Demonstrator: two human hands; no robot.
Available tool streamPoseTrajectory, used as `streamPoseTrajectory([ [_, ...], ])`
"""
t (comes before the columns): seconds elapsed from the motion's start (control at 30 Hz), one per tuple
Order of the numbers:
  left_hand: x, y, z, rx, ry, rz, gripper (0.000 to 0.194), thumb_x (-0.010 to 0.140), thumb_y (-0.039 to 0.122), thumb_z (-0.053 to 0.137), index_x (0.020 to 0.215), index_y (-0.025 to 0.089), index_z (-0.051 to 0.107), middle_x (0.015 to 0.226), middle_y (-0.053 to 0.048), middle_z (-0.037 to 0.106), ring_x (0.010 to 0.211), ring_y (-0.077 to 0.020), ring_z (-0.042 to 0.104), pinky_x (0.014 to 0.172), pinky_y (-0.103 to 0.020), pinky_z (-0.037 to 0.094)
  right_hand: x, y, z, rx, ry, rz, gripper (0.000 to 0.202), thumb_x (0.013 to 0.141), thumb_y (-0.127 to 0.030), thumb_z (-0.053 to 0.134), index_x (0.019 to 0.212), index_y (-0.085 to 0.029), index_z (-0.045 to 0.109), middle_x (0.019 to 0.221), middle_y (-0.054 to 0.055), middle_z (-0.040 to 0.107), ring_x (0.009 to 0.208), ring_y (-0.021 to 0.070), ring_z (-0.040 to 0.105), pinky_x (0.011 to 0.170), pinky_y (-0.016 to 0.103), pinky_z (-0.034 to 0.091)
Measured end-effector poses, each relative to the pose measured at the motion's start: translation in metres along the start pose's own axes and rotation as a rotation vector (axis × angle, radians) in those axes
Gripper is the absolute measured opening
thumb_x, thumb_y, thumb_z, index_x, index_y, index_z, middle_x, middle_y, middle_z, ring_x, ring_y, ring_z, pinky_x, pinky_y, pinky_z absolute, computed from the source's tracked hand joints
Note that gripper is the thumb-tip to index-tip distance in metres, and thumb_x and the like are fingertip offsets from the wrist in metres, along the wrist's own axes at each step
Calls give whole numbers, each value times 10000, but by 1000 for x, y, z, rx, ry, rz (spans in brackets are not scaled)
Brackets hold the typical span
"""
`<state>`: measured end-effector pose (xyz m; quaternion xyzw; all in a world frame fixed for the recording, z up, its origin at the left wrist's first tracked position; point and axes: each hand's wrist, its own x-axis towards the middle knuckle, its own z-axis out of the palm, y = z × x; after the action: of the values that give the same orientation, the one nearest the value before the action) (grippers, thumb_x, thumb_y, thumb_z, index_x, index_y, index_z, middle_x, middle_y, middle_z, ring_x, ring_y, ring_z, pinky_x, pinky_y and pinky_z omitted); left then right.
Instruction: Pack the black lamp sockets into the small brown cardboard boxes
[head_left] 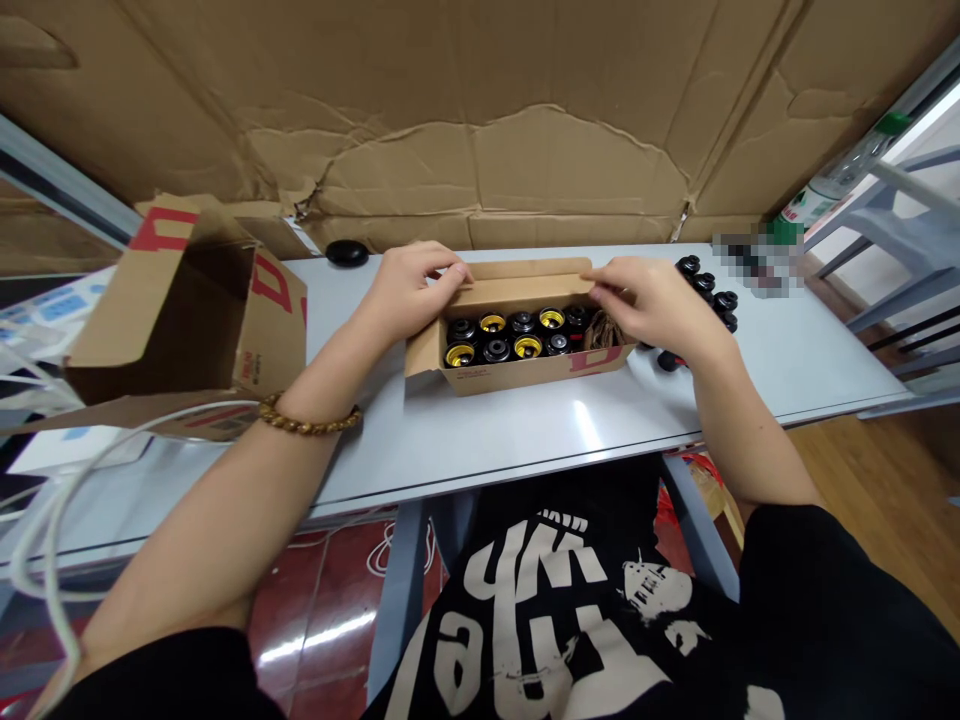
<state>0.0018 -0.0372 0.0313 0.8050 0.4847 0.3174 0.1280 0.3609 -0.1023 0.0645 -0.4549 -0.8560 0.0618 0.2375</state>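
Observation:
In the head view, a small open cardboard box (517, 376) stands on the pale table in front of me. Packed in rows inside are several black cylindrical parts (496, 350), some with yellow rings facing up. Crumpled brown paper (604, 332) fills the box's right end. At the back, the raised flap (529, 272) is pinched near its left end by my left hand (415, 290). My right hand (651, 305) grips the same flap near its right corner, with thumb and fingers closed. The palms and some fingertips are hidden.
A larger open cardboard box (281, 345) lies at the left beside white cables (56, 560). Near the back edge is a black rounded object (347, 253). More black parts (703, 283) sit right of my right hand. A green-capped bottle (832, 190) stands at far right, before a cardboard wall (525, 170).

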Motion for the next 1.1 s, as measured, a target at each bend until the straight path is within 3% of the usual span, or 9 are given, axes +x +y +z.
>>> streamPoseTrajectory([
  [0.1, 2, -3, -12, 68, 62, -16, 349, 1024, 485, 566, 909, 280, 824, 1145, -89, 871, 1156, -311, 771, 1077, -433, 602, -2, 14, -13, -42, 250, 135, 334, 1118, -387, 587, 1232, -258, 873, 1180, 165, 852, 1110, 392, 768, 1045, 583, 599],
  [0.2, 2, -3, -34, 149, 7, -138, 328, 1036, 543, 589, 1036, 283, 789, 983, -50, 861, 1068, -312, 778, 1076, -483, 597, -2, 26, -21, -49, 225, 236, 278, 1064, -392, 646, 1111, -227, 864, 1108, 181, 859, 1032, 400, 776, 1002, 601, 599],
  [0.37, -2, 9, -67, -40, -442, -510, 517, 1023, 586, 644, 1408, 242, 662, 741, -56, 799, 649, -296, 722, 703, -458, 577, 2, 26, -20, 226, 130, 273, 260, 1072, -465, 658, 1052, -246, 795, 980, 99, 852, 863, 311, 783, 869, 534, 638],
  [0.47, -6, 17, -75, -195, -344, -431, 525, 981, 602, 711, 1358, 239, 683, 742, -50, 747, 581, -231, 615, 629, -422, 510, 2, 26, -17, 450, 83, 303, 267, 1048, -521, 724, 1111, -263, 754, 1025, 86, 838, 841, 274, 800, 821, 500, 679],
  [0.57, -10, 24, -75, -335, -220, -326, 568, 982, 653, 742, 1381, 255, 668, 759, -28, 746, 626, -206, 605, 677, -426, 519, 0, 29, -16, 380, -31, 228, 269, 967, -502, 813, 1098, -270, 777, 1067, 91, 832, 932, 298, 790, 894, 540, 699],
  [0.73, -9, 19, -60, -337, -369, -168, 687, 718, 641, 983, 1263, 277, 780, 930, -55, 829, 911, -276, 778, 851, -434, 627, -6, 36, -11, 197, -80, 192, 461, 916, -515, 845, 1302, -265, 815, 1413, 159, 755, 1149, 351, 809, 1043, 600, 706],
  [0.83, -4, 9, -45, -187, -341, -95, 736, 705, 672, 973, 1313, 296, 800, 923, -34, 774, 874, -255, 735, 820, -405, 593, -7, 40, -6, 213, -118, 245, 685, 949, -547, 850, 1563, -278, 712, 1506, 186, 774, 1279, 403, 811, 1080, 629, 705],
  [1.0, -4, 6, -37, 4, -220, -96, 1084, 644, 790, 1013, 1559, 294, 714, 1475, -153, 701, 1196, -363, 731, 1041, -493, 616, -4, 45, 1, 323, -200, 295, 1032, 961, -513, 853, 1865, -301, 402, 1481, 181, 833, 1192, 390, 846, 1046, 608, 715],
  [1.1, -10, 8, -40, -75, -209, -113, 1476, 650, 873, 1012, 1850, 299, 373, 1921, -157, 330, 1559, -487, 564, 1173, -532, 602, -2, 44, 3, 370, -101, 235, 1241, 900, -480, 900, 1930, -296, 232, 1477, 177, 804, 1199, 366, 826, 1008, 547, 725],
])
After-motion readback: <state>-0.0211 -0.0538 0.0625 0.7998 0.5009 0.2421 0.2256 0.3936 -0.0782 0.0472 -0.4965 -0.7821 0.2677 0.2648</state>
